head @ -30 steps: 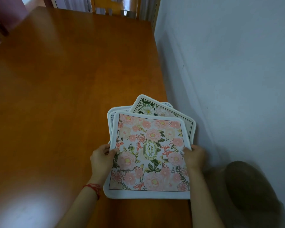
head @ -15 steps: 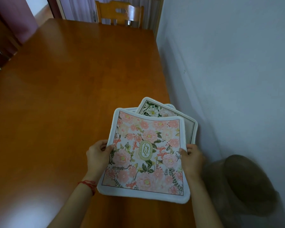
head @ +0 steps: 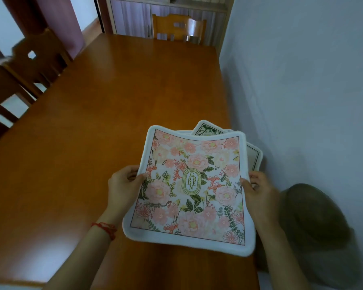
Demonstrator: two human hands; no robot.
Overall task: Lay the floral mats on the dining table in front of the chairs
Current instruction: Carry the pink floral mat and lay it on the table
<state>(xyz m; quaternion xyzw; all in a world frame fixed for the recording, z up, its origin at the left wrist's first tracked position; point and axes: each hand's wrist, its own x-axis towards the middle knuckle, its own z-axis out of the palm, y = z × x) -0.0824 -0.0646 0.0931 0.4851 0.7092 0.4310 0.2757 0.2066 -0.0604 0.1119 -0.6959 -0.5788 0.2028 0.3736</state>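
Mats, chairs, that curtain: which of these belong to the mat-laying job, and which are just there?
Part of the job:
pink mat, gripped at its sides by the left hand and right hand
green mat beneath it
table
far chair
left chairs

Just there:
wall
curtain
cabinet
red wrist string

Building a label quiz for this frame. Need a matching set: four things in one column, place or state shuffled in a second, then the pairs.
Things:
1. pink mat
2. green-leaf mat
3. light chair
4. red string

Places or states:
A. at the far end of the table
B. around the left wrist
C. held at both side edges by the left hand and right hand
D. lies mostly hidden under another mat, near the wall

Pairs: 1-C, 2-D, 3-A, 4-B
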